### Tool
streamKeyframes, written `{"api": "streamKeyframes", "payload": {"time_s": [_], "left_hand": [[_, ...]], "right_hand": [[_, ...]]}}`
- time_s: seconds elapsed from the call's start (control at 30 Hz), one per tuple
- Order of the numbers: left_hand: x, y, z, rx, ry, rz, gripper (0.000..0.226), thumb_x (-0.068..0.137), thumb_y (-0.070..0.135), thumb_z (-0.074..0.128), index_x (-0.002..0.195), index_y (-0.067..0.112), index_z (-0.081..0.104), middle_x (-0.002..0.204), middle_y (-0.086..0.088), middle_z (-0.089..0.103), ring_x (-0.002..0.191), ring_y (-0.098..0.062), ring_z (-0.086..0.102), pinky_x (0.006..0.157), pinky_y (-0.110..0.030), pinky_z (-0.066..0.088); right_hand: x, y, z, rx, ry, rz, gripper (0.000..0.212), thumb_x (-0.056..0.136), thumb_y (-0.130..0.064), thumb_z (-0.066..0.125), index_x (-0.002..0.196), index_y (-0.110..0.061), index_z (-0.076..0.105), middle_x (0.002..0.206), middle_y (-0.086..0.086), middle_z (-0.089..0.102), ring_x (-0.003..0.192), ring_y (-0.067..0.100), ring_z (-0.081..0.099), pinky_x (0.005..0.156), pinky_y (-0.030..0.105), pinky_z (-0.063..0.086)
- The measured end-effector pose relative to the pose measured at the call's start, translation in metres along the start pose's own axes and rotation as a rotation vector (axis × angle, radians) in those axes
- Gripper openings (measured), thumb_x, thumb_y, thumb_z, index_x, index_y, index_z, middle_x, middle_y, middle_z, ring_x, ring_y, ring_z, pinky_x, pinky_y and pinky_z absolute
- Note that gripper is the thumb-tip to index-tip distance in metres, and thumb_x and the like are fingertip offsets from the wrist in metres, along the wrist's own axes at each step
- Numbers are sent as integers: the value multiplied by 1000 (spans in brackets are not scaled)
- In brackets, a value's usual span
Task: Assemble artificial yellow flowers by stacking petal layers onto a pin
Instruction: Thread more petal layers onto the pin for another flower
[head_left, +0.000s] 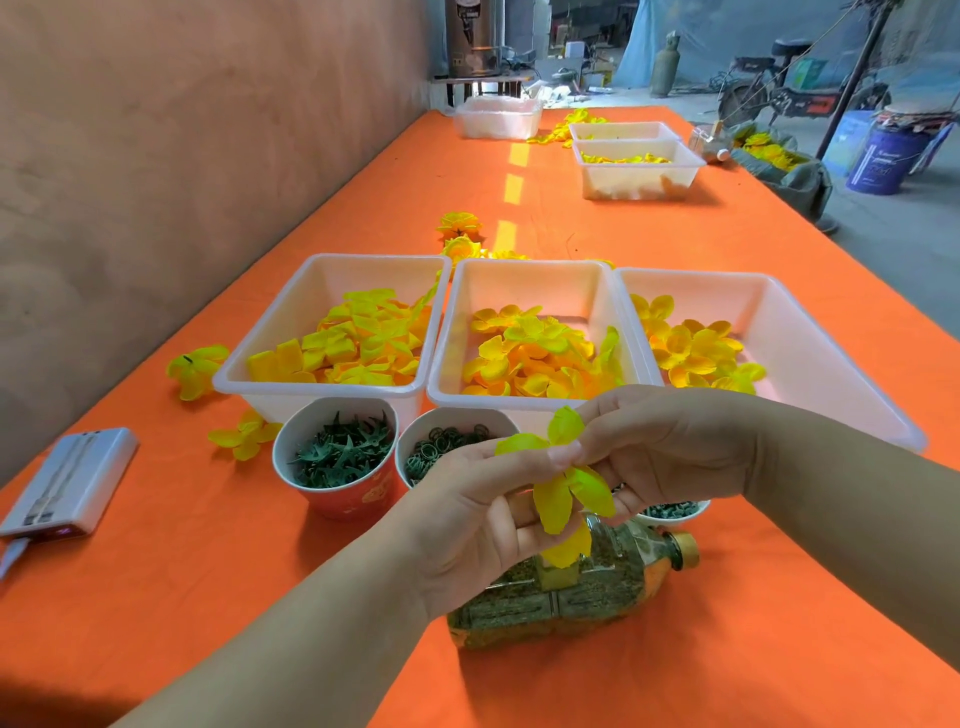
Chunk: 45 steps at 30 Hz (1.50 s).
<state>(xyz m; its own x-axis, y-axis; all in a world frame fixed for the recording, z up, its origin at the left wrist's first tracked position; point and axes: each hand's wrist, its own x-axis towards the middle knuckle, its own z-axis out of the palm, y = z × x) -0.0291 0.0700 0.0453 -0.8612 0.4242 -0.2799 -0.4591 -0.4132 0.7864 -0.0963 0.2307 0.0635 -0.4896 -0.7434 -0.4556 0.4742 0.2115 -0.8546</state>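
In the lower centre of the frame, both hands meet on a yellow petal layer (556, 499). The left hand (478, 519) is curled, and its thumb and fingers pinch the layer near its middle. The right hand (670, 447) pinches the same layer from the right side with its fingertips. I cannot see the pin; perhaps the fingers hide it. To do this step well, I think the centre hole must be found first. The layer then goes down straight, with its petals spread and not folded. A pinch close to the centre seems safer, so that the thin material does not tear. More petal layers lie in the white trays (530, 266) across the middle of the frame, just behind the hands. A bottle (613, 587) lies on the orange table (208, 597) under the hands.
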Motion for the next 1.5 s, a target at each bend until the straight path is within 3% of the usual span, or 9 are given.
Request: {"api": "streamKeyframes", "payload": {"time_s": [0.07,0.23,0.37,0.7,0.97,1.07,1.17,1.33,1.5], "left_hand": [[-2,1,1,1,-10,21,23,74,12,78,96,10,76,101,-13,70,86,-21,68,72,-30,58],[-5,1,-2,34,-2,26,24,76,6,73,100,7,72,104,-14,71,88,-22,70,71,-30,59],[-6,1,1,-7,3,33,15,78,6,72,90,13,77,100,-11,73,82,-19,69,69,-29,59],[-7,0,5,-93,92,-61,25,75,7,76,100,11,73,103,-15,67,79,-22,69,67,-30,60],[-8,-4,8,-160,158,-110,38,67,11,73,104,5,67,85,-12,67,64,-19,70,61,-30,61],[-7,-10,5,-155,165,-104,30,74,8,72,103,3,67,84,-11,66,60,-17,70,61,-31,62],[-8,-12,2,5,201,-46,9,89,3,63,97,4,68,77,-8,70,60,-15,70,61,-29,61],[-9,-13,-2,179,233,-16,12,91,0,63,102,1,68,90,-16,74,72,-23,73,62,-31,61],[-7,-12,-5,110,208,-82,23,90,1,63,112,-4,66,103,-22,73,83,-28,73,67,-31,62]], "right_hand": [[-25,-9,-17,-66,-102,-19,9,87,-13,60,90,-10,68,79,3,71,66,13,68,61,25,53],[-20,0,-16,-84,-71,-42,12,81,-9,65,80,-13,76,83,6,72,69,15,68,62,27,54],[-19,4,-20,-119,21,-44,12,95,-3,55,91,-8,66,88,10,69,79,22,64,71,33,55],[-16,10,-12,-2,97,-42,21,103,-10,41,96,-4,60,86,6,65,71,15,65,69,28,55],[-18,8,-14,-53,45,-21,9,95,-10,54,96,-4,61,84,8,69,72,16,68,66,28,56],[-21,8,-15,-108,39,33,15,78,-16,70,90,-9,64,83,9,71,69,16,69,59,27,53],[-20,10,-13,-259,97,29,11,82,-15,69,89,-9,66,73,6,68,60,12,63,56,26,46],[-21,11,-14,-408,145,20,16,91,-14,67,76,-16,71,62,0,63,54,10,57,55,25,43],[-22,15,-13,-398,136,29,5,91,-17,68,90,-13,70,80,5,70,64,11,61,58,27,44]]}}
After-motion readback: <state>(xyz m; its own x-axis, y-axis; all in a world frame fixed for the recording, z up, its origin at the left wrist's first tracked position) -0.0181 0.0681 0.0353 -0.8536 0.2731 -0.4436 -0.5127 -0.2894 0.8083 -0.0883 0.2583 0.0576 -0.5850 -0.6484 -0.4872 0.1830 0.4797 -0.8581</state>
